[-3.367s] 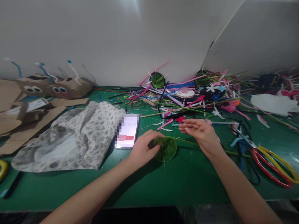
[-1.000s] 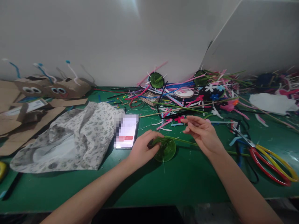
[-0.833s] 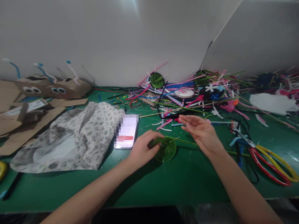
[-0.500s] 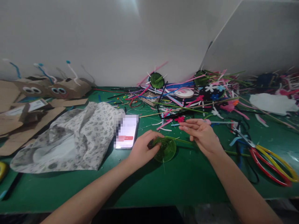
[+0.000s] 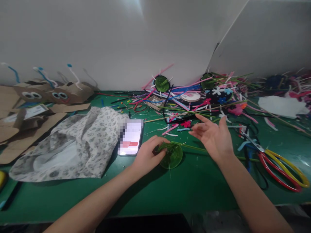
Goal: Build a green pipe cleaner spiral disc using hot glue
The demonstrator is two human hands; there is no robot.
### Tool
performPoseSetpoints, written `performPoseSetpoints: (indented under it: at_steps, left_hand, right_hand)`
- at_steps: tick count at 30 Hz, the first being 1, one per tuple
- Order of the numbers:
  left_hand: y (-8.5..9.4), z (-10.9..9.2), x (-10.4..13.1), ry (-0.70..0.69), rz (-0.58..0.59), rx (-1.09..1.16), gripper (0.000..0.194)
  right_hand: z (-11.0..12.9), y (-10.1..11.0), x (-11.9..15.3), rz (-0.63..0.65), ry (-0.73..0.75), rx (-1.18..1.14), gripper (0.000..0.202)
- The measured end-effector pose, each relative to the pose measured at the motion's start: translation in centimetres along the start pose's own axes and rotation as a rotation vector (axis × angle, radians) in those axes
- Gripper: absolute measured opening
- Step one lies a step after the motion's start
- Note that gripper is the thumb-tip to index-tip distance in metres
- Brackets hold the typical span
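Observation:
A round green disc coiled from flat strips [image 5: 174, 158] is pinched at its upper left edge by my left hand [image 5: 151, 154], between thumb and fingers. A thin pale needle-like piece sticks out of its lower edge, and another lies at its upper right. From the disc a long green strip [image 5: 193, 148] runs right and passes under my right hand [image 5: 213, 137]. That hand is raised with the fingers spread and the thumb up; I see nothing in it. Scissors with red and yellow handles [image 5: 279, 168] lie to its right.
Left of my hands are a phone [image 5: 131, 137], a patterned cloth [image 5: 97, 139] and cardboard pieces [image 5: 48, 124]. Behind lie heaped pipe cleaners [image 5: 181, 100], two more green discs and a white tape roll [image 5: 190, 96]. Cardboard figures with googly eyes [image 5: 70, 92] stand back left.
My right hand has opened from near-closed fingertips to spread fingers, with the thumb lifted. My left hand keeps its hold on the green disc. The view has shifted slightly.

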State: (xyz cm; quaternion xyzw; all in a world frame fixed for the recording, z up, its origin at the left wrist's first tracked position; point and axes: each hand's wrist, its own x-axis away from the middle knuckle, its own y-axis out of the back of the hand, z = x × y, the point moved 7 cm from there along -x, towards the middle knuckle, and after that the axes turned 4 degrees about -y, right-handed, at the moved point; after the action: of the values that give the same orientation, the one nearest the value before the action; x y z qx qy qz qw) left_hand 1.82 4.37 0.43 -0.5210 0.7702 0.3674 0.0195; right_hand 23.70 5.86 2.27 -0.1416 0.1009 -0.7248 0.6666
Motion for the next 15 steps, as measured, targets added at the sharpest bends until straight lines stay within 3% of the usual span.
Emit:
performPoseSetpoints:
  at_steps: [6, 15]
  left_hand:
    - [-0.03, 0.0, -0.02, -0.015, -0.003, 0.005, 0.028]
    - [-0.06, -0.02, -0.06, -0.001, 0.015, 0.004, 0.028]
  right_hand:
    - [-0.21, -0.84, 0.25, 0.054, -0.03, 0.012, 0.074]
    - [0.12, -0.74, 0.79, 0.021, -0.036, -0.022, 0.057]
